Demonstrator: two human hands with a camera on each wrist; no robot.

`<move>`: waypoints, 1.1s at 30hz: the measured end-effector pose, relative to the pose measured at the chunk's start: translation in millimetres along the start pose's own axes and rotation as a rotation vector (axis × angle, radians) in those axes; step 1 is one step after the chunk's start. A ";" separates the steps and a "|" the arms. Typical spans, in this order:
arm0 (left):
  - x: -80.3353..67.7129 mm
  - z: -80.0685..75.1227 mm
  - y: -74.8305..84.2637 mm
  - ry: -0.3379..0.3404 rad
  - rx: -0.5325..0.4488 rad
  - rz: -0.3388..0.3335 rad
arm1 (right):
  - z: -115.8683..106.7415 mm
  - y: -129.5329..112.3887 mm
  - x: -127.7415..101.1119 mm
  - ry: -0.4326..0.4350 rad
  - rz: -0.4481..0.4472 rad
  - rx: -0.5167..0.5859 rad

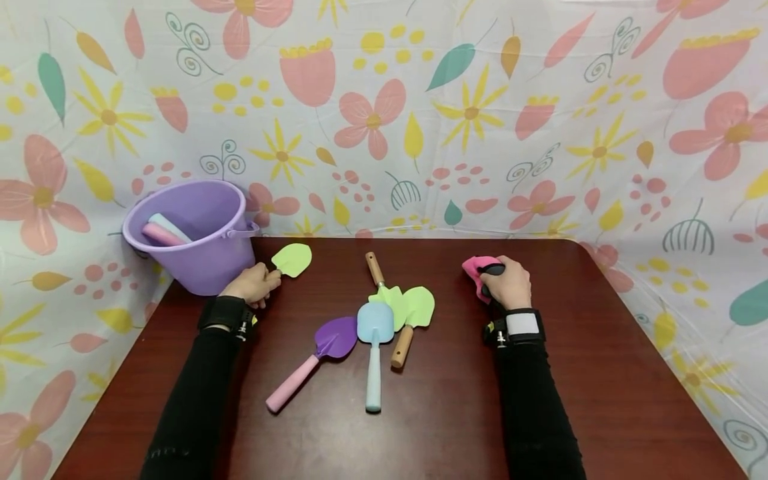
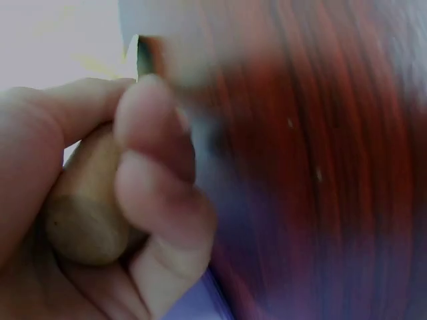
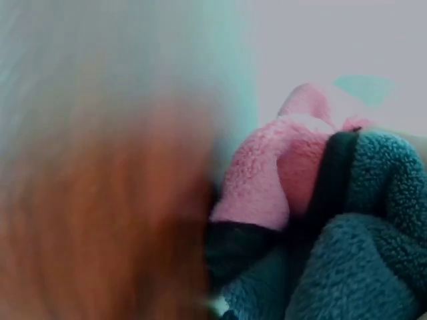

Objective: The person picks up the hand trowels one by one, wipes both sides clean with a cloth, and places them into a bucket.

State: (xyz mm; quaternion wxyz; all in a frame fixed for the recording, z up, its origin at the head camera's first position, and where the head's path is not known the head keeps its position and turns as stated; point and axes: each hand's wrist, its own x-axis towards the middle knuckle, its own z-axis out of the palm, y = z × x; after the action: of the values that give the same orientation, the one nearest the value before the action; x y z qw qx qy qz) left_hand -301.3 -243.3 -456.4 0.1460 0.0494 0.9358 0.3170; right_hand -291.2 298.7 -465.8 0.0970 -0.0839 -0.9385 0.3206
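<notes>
In the head view my left hand (image 1: 252, 285) grips a small garden trowel with a light green blade (image 1: 293, 260), just right of the purple bucket. The left wrist view shows its wooden handle (image 2: 90, 227) inside curled fingers. Over on the right, my right hand (image 1: 510, 283) holds a bunched plush cloth (image 1: 480, 270), pink on one side and dark grey on the other. In the right wrist view the folded cloth (image 3: 260, 180) fills the right part, and the fingers are mostly hidden.
The purple bucket (image 1: 210, 270) at the back left holds a pink and a pale blue handle. Mid-table lie a purple trowel (image 1: 336, 338), a light blue shovel (image 1: 375, 323), a green tool with wooden handle (image 1: 375, 268) and another green trowel (image 1: 420, 307). A floral curtain (image 1: 372, 173) hangs behind.
</notes>
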 end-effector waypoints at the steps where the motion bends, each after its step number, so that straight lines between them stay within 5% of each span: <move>1: -1.4 0.1 1.5 0.004 0.011 0.011 | -1.5 -1.7 -0.4 0.027 -0.001 0.018; 8: -7.2 5.6 21.9 0.107 0.075 0.079 | -22.4 -22.5 -8.7 0.134 -0.023 0.151; 15: -19.4 8.8 57.7 0.202 0.029 0.151 | -52.4 -60.5 -24.6 0.204 -0.118 0.286; 19: -29.0 9.4 85.3 0.211 -0.006 0.201 | -67.5 -80.9 -36.0 0.250 -0.183 0.359; 26: -49.4 15.7 132.4 0.185 -0.072 0.299 | -84.0 -124.3 -62.8 0.195 -0.275 0.509; 33: -60.4 30.8 161.8 0.167 -0.123 0.360 | -83.5 -154.1 -81.3 0.164 -0.356 0.537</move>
State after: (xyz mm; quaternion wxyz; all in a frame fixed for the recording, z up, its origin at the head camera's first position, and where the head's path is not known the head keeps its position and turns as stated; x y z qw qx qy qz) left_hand -234.4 -108.2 -366.7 0.0119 0.1805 0.8997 0.3974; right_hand -207.6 209.5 -316.3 0.2453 0.0843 -0.8094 0.5270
